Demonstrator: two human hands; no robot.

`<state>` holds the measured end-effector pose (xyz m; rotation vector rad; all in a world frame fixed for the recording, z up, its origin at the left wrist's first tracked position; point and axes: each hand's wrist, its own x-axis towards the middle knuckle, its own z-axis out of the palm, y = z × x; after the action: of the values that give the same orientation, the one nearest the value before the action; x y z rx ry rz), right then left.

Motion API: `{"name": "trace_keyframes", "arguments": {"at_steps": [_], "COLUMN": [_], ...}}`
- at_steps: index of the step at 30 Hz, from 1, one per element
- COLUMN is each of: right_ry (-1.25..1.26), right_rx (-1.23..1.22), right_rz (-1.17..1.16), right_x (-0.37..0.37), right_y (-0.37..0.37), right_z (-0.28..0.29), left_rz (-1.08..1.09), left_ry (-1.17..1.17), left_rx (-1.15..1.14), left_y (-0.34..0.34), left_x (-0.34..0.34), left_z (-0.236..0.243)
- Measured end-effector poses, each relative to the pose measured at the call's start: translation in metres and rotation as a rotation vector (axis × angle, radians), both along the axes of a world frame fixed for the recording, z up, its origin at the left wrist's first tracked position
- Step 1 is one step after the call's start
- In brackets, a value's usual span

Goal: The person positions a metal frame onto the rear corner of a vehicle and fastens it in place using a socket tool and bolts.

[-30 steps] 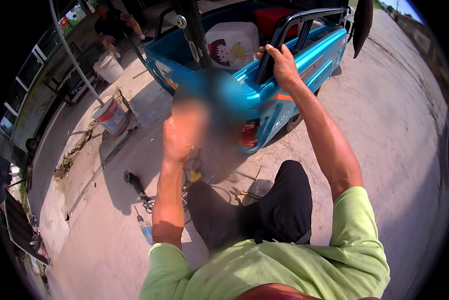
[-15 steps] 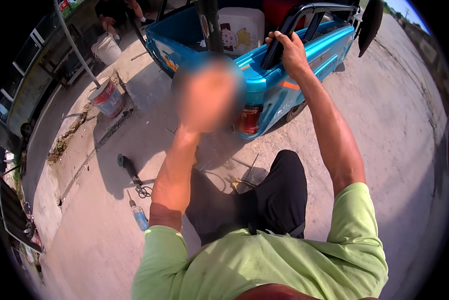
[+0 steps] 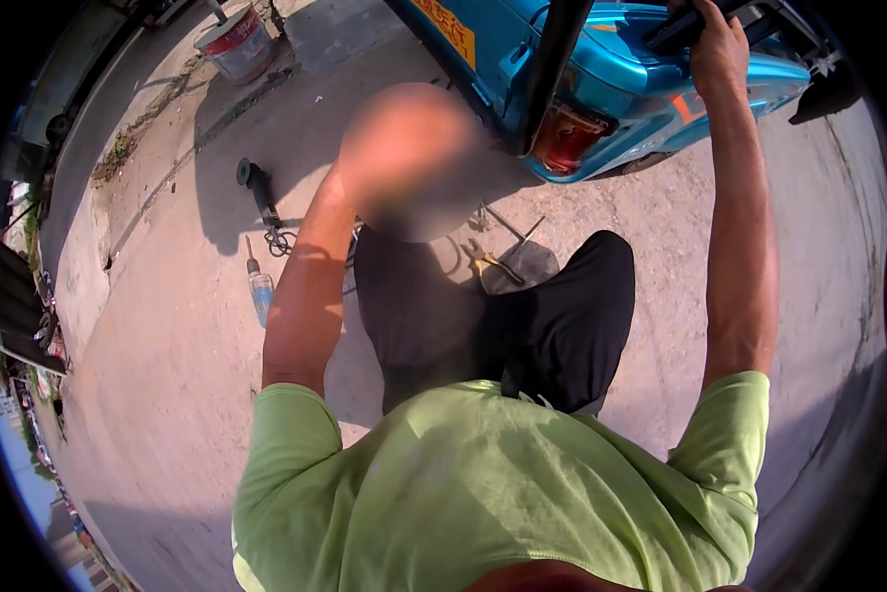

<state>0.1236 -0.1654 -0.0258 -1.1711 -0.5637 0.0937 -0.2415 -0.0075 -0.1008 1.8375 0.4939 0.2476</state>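
The left hand has moved leftward off the glossy, rounded blue truck; blur hides its fingers, so its grip cannot be told. The right hand is curled closed around the smooth black rail atop the truck. Left of the truck, on rough concrete, lies a cylindrical black grinder; below it, yellow-handled pliers.

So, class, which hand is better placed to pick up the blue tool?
Left hand, probably: the blue tool lies on that side; the right hand holds the black rail. Blur hides whether the left is free.
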Motion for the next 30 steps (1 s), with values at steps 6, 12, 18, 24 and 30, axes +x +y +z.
{"name": "trace_keyframes", "arguments": {"at_steps": [6,12,18,24,30], "right_ry": [-0.009,-0.184,-0.056,-0.111,-0.146], "right_rx": [-0.103,-0.086,0.029,-0.056,-0.088], "right_rz": [-0.201,-0.237,-0.121,-0.189,-0.346], "right_x": [-0.025,-0.033,0.041,0.059,0.029], "right_y": [0.008,0.007,0.014,0.01,0.012], "right_z": [0.008,0.004,0.003,-0.008,-0.011], "left_rz": [0.425,0.467,0.779,0.538,0.426], "left_ry": [0.214,0.255,0.186,0.621,0.544], "left_rx": [-0.331,-0.445,-0.78,-0.501,-0.409], "left_y": [0.05,0.03,0.033,-0.006,-0.006], "left_x": [-0.115,-0.113,-0.101,-0.097,-0.065], "left_z": [-0.163,-0.22,-0.304,-0.359,-0.35]}}
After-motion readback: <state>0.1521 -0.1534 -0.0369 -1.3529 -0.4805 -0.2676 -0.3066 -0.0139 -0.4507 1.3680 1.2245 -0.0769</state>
